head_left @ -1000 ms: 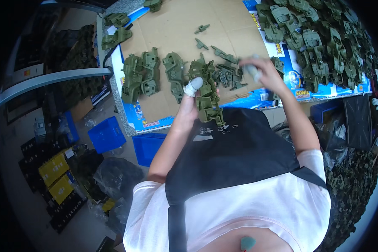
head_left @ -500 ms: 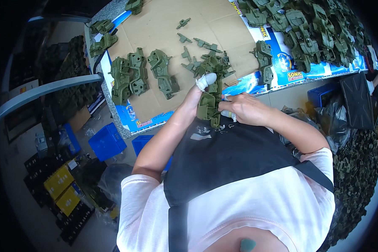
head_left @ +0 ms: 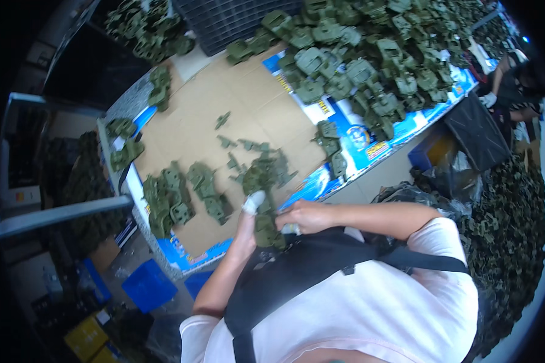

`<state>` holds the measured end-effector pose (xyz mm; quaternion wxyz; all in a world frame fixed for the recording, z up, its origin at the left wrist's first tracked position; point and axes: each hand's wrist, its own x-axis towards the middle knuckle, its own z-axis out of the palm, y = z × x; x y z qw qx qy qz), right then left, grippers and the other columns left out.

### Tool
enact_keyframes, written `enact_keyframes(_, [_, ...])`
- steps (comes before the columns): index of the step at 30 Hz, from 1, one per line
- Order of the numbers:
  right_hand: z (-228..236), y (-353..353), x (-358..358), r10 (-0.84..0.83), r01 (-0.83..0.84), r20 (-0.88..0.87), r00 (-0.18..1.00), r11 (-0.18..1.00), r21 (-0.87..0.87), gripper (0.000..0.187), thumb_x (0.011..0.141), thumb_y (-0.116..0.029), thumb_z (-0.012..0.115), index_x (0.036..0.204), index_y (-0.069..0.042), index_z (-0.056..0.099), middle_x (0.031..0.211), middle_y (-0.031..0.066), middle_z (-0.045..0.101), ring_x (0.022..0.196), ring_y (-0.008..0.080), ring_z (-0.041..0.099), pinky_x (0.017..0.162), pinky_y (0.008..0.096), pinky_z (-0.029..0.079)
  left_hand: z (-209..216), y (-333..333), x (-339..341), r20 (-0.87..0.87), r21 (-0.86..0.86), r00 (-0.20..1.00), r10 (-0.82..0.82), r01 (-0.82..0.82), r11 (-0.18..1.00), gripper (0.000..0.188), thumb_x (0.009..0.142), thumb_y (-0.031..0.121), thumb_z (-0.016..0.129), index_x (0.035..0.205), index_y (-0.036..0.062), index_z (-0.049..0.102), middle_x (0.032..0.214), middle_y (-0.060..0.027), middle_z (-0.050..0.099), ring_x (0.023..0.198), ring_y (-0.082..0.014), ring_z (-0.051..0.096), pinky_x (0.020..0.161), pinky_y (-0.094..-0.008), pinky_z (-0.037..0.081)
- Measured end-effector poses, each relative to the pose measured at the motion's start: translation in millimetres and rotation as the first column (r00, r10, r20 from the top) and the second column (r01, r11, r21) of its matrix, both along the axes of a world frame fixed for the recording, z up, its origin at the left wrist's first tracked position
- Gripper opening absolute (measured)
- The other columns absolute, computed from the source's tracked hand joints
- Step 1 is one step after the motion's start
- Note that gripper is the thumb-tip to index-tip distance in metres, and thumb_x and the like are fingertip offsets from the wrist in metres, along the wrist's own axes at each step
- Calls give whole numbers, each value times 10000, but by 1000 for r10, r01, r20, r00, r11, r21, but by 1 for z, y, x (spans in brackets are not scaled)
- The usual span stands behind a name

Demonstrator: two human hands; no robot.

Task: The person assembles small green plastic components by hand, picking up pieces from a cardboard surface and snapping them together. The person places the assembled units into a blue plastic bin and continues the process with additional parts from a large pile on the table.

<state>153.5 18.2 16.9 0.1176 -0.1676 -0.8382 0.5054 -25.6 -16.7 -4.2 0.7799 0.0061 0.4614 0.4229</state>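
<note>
An olive-green moulded plastic part (head_left: 266,233), shaped like a toy vehicle body, stands tilted at the table's near edge, close to my apron. My left hand (head_left: 246,227) is closed around its left side; the thumb wears a white finger cover. At the part's right side is my right hand (head_left: 307,216), its fingers curled and pressed together, with a pale wrap on one finger. What those fingers pinch is hidden. Just beyond, a cluster of small green pieces (head_left: 278,168) lies on the cardboard (head_left: 194,106). Slight blur softens the hands and the part.
Similar green bodies (head_left: 166,193) lie at the left, with one more (head_left: 209,187) beside them. A large heap of green parts (head_left: 357,72) covers the far right. Blue bins (head_left: 149,284) sit on the floor. A co-worker's arm (head_left: 499,75) shows at the far right.
The whole view has swung, so the table appears turned and more of its far side shows. Both hands stay at the same green part, with little visible change in their hold.
</note>
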Motion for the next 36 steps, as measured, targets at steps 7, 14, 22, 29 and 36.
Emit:
enact_keyframes(7, [-26,31,60,-647,639,0,763,754,153,599,728,-291,688,1239,-82,458,1130,162,529,1002,323,520,839,394,423,6,35,1,-7,195,988,155,-151,969,390,835,358,570,1071,53,514,932,-115,598,864,-226,609,742,-376,519])
enact_keyframes(14, [-55,23,76,-892,864,54,449,418,-282,786,728,-150,663,1378,-76,227,1293,205,404,1186,310,416,967,334,344,-18,51,-23,-208,472,966,154,-39,881,472,917,451,358,1207,84,421,1058,-189,574,937,-286,584,818,-412,492])
enact_keyframes(22, [19,1,-10,-552,548,75,830,785,-290,754,817,-200,602,1404,-86,143,1350,230,338,1236,326,354,995,367,288,11,36,-5,-149,478,963,223,-127,869,620,804,125,630,1311,158,275,1259,-58,424,1099,-187,475,885,-351,454])
enact_keyframes(29, [26,5,-22,-424,419,8,906,893,-165,745,833,-235,569,1406,-76,120,1365,228,300,1245,340,334,1010,373,269,17,31,-18,-343,464,903,258,-76,882,566,786,81,621,1264,120,321,1132,-60,513,1001,-185,535,829,-328,473])
enact_keyframes(36, [15,2,-29,-625,318,263,735,-25,-948,614,856,-145,551,1388,-117,246,1338,105,351,1159,188,431,898,268,387,-26,35,-23,-307,590,851,426,-181,787,605,833,146,573,1329,132,226,1241,-99,432,1038,-206,527,852,-329,473])
